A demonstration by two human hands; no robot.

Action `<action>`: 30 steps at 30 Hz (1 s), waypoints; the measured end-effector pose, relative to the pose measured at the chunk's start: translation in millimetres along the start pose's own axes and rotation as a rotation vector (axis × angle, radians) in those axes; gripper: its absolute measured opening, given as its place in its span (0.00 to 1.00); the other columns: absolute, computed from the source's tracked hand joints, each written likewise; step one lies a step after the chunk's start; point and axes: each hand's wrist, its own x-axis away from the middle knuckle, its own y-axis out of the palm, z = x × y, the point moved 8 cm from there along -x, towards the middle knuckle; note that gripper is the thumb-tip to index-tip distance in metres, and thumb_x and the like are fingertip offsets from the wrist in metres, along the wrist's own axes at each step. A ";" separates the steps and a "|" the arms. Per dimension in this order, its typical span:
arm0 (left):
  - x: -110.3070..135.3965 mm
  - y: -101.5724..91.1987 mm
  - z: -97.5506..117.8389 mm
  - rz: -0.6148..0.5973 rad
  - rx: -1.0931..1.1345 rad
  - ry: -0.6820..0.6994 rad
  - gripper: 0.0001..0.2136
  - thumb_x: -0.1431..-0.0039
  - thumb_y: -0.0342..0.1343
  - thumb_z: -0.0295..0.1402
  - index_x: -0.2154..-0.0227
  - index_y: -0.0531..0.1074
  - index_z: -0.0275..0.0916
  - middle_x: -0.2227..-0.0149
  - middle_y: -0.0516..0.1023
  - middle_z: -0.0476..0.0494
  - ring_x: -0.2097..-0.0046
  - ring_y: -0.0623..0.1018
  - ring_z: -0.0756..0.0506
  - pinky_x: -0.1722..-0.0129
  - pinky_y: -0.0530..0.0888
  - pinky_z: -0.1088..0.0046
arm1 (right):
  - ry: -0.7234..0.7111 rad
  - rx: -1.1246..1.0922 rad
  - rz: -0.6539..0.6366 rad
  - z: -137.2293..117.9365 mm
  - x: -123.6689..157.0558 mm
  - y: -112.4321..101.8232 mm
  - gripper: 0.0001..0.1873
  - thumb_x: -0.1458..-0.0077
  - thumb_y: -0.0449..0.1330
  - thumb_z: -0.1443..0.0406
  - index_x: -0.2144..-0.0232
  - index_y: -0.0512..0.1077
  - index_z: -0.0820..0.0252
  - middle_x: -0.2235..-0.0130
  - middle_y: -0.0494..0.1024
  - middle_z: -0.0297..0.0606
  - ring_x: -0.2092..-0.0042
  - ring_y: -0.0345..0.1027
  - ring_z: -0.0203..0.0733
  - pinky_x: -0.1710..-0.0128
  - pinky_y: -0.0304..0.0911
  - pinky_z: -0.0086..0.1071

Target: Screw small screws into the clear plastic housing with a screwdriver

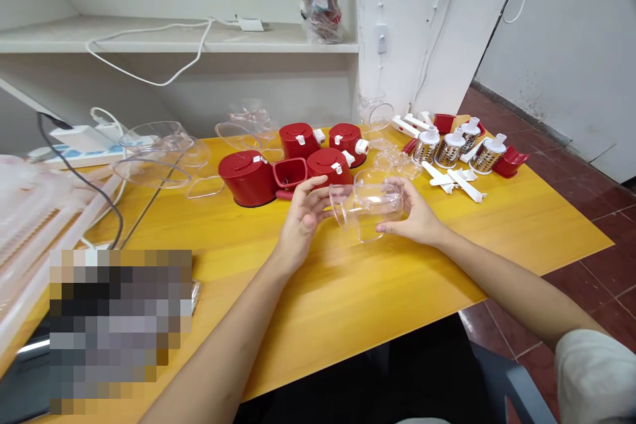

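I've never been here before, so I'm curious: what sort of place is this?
Probably a small workroom or workshop: a yellow wood-grained table bears several similar red plastic housings, perforated silver metal cylinders and loose white plastic pieces.

A yellow tabletop [358, 298] is carrying four red tubs [246, 175] near the middle of its far edge. Clear plastic containers [161, 142] are lying along that edge, toward the left, with a power strip [74, 154] resting farther left. Metal grater drums [450, 151] are standing near the far right corner beside white handles [467, 185].
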 end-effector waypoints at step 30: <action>11.7 13.1 10.8 -0.246 0.003 0.102 0.47 0.41 0.67 0.81 0.39 0.87 0.42 0.41 0.90 0.29 0.40 0.91 0.29 0.38 0.89 0.50 | -0.104 0.183 -0.173 -38.3 25.8 28.7 0.38 0.27 0.69 0.44 0.28 0.73 0.61 0.33 0.79 0.48 0.34 0.78 0.43 0.30 0.83 0.46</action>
